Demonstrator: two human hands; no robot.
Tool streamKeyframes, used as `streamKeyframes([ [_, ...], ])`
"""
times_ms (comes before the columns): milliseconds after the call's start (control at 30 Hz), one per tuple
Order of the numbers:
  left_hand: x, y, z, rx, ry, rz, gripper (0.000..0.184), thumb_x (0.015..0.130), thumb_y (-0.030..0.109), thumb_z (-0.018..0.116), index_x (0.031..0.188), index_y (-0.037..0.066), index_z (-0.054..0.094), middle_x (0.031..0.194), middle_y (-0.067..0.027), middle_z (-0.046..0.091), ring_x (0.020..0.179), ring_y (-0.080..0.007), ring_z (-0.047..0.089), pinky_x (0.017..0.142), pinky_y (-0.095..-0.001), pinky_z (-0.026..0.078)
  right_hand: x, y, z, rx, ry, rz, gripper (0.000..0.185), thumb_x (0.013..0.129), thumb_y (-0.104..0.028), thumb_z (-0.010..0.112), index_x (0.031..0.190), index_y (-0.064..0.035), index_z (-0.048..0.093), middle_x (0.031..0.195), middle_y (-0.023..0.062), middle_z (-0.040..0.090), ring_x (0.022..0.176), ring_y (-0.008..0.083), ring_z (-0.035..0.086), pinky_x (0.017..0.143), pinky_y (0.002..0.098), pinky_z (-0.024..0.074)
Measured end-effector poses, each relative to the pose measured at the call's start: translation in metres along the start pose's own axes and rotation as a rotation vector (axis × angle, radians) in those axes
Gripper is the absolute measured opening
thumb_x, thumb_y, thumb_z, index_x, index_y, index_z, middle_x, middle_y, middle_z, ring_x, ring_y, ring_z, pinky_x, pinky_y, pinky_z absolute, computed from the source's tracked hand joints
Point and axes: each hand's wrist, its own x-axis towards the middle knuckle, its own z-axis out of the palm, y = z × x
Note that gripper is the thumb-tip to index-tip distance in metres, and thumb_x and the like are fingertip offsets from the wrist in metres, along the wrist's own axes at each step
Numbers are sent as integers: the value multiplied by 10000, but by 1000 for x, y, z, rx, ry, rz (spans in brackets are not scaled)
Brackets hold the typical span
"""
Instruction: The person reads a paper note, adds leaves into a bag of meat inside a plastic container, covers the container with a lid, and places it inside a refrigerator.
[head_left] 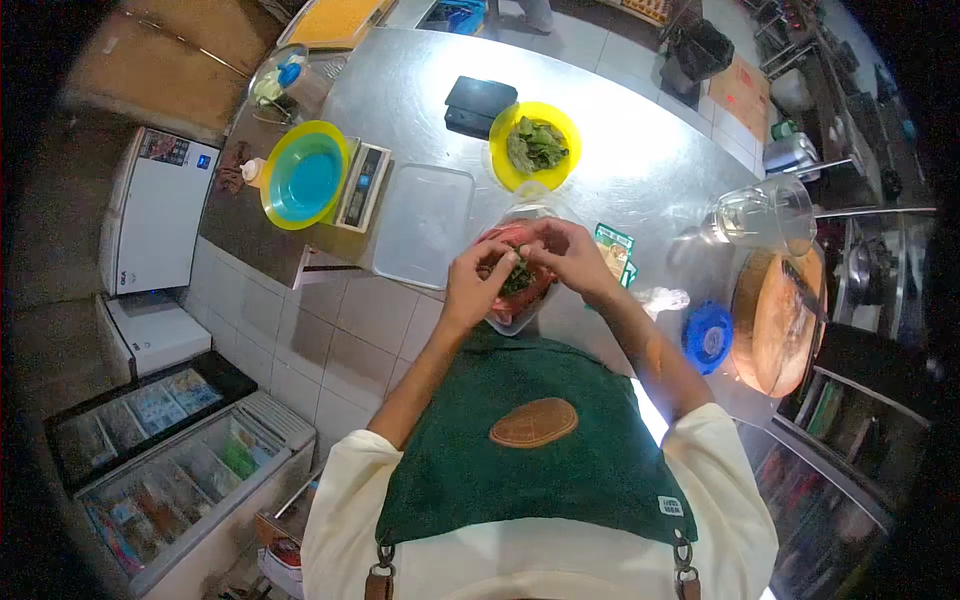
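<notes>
My left hand (474,284) and my right hand (568,255) meet over a clear plastic container (515,325) at the table's near edge. Red pieces that look like raw meat (541,291) fill it, with dark green leaves (517,279) on top. Both sets of fingertips pinch together around some of these leaves. Just beyond stands a yellow bowl (496,165) holding larger green leaves (537,145). To the left of my left hand lies a translucent plastic lid (425,222). A green-and-white packet (613,246) is beside my right hand.
Left on the steel table (400,90) are a digital scale (361,190), a yellow-rimmed blue bowl (304,176) and a squeeze bottle (252,171). A black case (481,106) lies at the back. Rightward are a clear jug (768,217), a blue lid (707,337) and a knife (803,290) on a round wooden board (768,320).
</notes>
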Motion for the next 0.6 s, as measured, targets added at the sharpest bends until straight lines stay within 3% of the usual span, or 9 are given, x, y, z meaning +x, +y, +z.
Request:
streamKeyframes([
  [133,11,5,-4,-207,-62,-66,170,988,177,689,997,7,705,932,-20,700,900,-93,626,817,-274,516,2,-13,4,103,-6,1,207,887,-84,749,1074,3,733,1088,75,736,902,142,688,844,317,560],
  [200,18,4,-7,-255,-51,-59,167,992,177,685,985,10,697,913,-13,690,881,-85,620,807,-263,510,4,-18,5,-138,-7,-146,170,886,-47,730,1049,2,728,1021,97,750,881,150,708,825,322,574],
  [267,21,24,-13,-279,-59,-73,144,1004,149,649,963,13,674,808,20,632,762,-50,570,692,-235,463,6,-28,7,-184,19,-160,156,889,-49,726,1037,1,726,976,104,750,854,153,713,802,317,577],
  [400,22,30,-9,-252,-61,-49,150,1006,154,646,963,12,669,814,19,629,782,-49,574,721,-232,467,10,-35,3,-296,70,-217,135,896,-75,727,1010,-2,722,864,109,741,789,164,722,757,314,582],
  [533,18,30,-8,-150,-43,-18,144,989,150,658,940,14,668,839,3,656,783,-57,581,731,-233,482,11,-31,-2,-231,50,-205,147,902,-109,732,1005,-5,721,868,108,743,800,168,730,750,313,581],
  [600,17,22,-10,-88,-21,-18,130,977,133,658,926,14,668,852,-3,667,785,-61,586,731,-237,488,6,-42,-6,-370,82,-155,201,919,-185,719,1007,-4,723,894,125,754,789,227,746,738,360,591],
])
